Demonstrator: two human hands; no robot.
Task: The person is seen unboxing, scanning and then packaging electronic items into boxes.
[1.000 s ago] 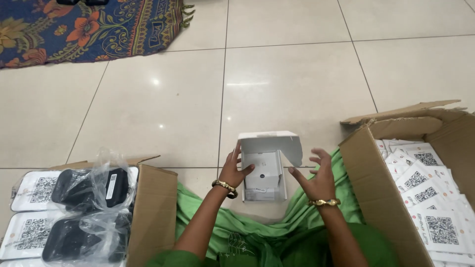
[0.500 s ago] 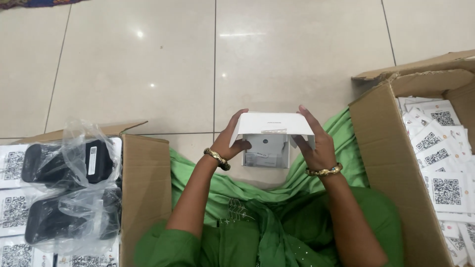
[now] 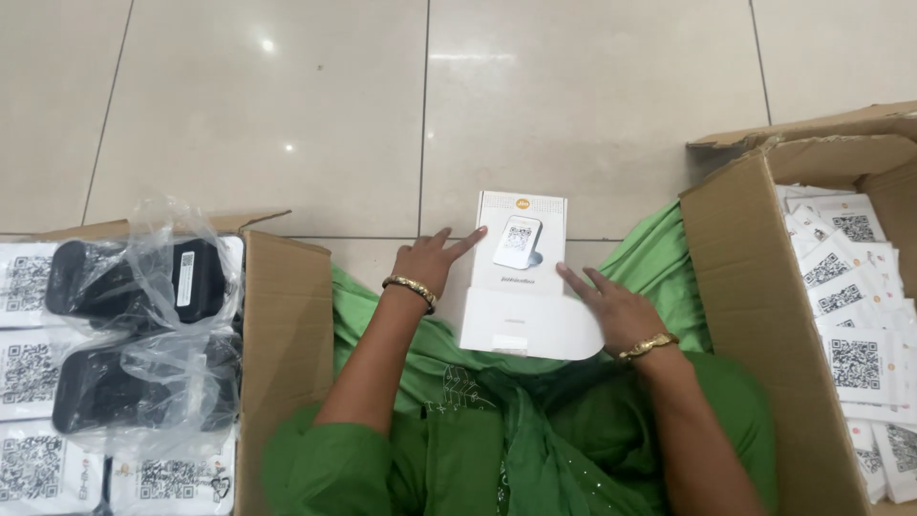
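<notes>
A view looking straight down at a person in green clothing seated on a pale tiled floor (image 3: pixel 287 105), with an open cardboard box on either side. Between the two hands, resting on the green cloth (image 3: pixel 659 258) over the lap, lies a small white product box (image 3: pixel 516 287); its top face carries a picture of a small device, and a plain white flap lies open on the end nearest the person.

The left hand (image 3: pixel 425 263) rests against the left edge of the white product box, its fingers (image 3: pixel 465 241) spread and extended flat, the index fingertip touching the box's upper left side; they do not wrap around anything. The right hand (image 3: pixel 616 306) lies against the box's right edge near the open flap, fingers also stretched out and loosely apart, pressing on the side rather than gripping. Each wrist wears a gold bangle (image 3: pixel 411 287).

The left cardboard box (image 3: pixel 287 315) holds black devices wrapped in clear plastic bags (image 3: pixel 143 287), lying on white printed cards. The right cardboard box (image 3: pixel 755 287) is filled with overlapping white cards (image 3: pixel 850 287) printed with square black code patterns.
</notes>
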